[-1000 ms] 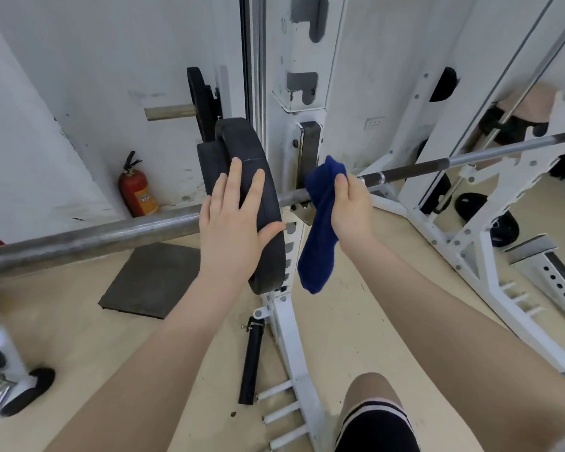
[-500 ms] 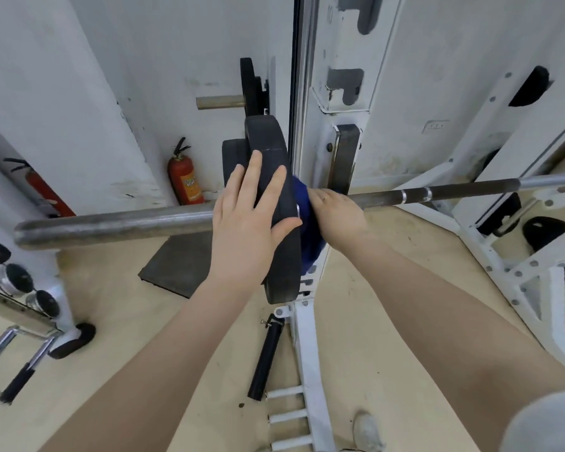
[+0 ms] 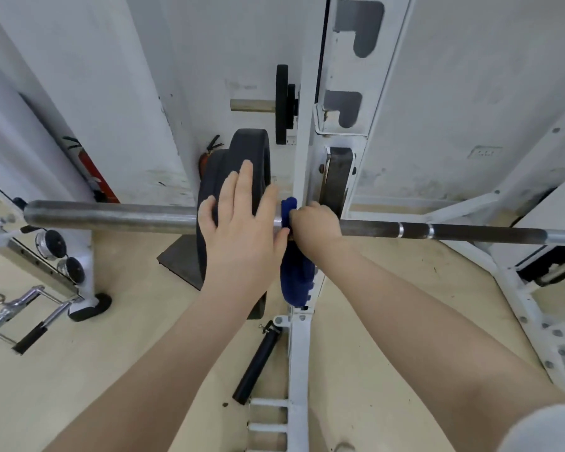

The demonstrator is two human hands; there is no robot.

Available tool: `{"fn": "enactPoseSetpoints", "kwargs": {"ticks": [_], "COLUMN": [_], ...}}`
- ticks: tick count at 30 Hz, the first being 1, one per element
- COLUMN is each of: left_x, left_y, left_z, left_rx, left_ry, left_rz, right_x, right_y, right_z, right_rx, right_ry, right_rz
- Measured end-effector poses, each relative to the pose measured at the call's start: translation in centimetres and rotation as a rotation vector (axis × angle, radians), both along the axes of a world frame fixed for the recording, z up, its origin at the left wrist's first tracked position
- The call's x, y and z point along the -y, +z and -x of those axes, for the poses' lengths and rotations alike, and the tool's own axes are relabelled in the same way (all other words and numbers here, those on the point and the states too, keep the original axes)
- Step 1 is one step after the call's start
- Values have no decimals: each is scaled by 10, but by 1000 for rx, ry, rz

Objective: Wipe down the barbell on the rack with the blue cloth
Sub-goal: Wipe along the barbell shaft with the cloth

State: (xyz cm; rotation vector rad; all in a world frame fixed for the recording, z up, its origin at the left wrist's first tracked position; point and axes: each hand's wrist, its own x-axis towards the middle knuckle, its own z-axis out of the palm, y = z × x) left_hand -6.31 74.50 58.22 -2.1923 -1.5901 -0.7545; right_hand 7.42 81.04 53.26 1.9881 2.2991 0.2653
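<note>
The barbell (image 3: pixel 437 230) lies across the white rack (image 3: pixel 302 337), its thick steel sleeve reaching left. A black weight plate (image 3: pixel 242 148) sits on the sleeve. My left hand (image 3: pixel 242 220) rests flat on the plate's edge with straight fingers. My right hand (image 3: pixel 313 226) grips the blue cloth (image 3: pixel 296 272) around the bar just right of the plate, beside the rack upright. Most of the cloth hangs down below the bar.
A smaller plate (image 3: pixel 282 104) hangs on a peg above. A red fire extinguisher (image 3: pixel 206 161) stands by the wall behind the plate. A dark floor mat (image 3: pixel 178 259), a loose black roller (image 3: pixel 256 367), a metal cable handle (image 3: pixel 23 318) and white rack frames (image 3: pixel 509 288) surround me.
My view has shifted left and down over the bar. My right hand slid the cloth left along the bar to the plate. My left hand stayed on the plate.
</note>
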Motion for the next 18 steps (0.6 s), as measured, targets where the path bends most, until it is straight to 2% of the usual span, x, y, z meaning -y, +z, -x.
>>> {"fn": "enactPoseSetpoints", "kwargs": {"ticks": [6,11,18], "left_x": [6,7,1], "left_y": [-9,-12,-7], "left_z": [-4,-3,-4], "left_rx": [-20,13,-8], "left_ry": [38,-43,-53], "left_rz": [-126,-131,-5], "right_x": [5,6,7], "right_y": [1,6,9], "right_z": [-8,-8,5], "right_rx": [-127,-177,55], "right_ry": [-24,-97,-18], "right_rz": [19,17,33]}}
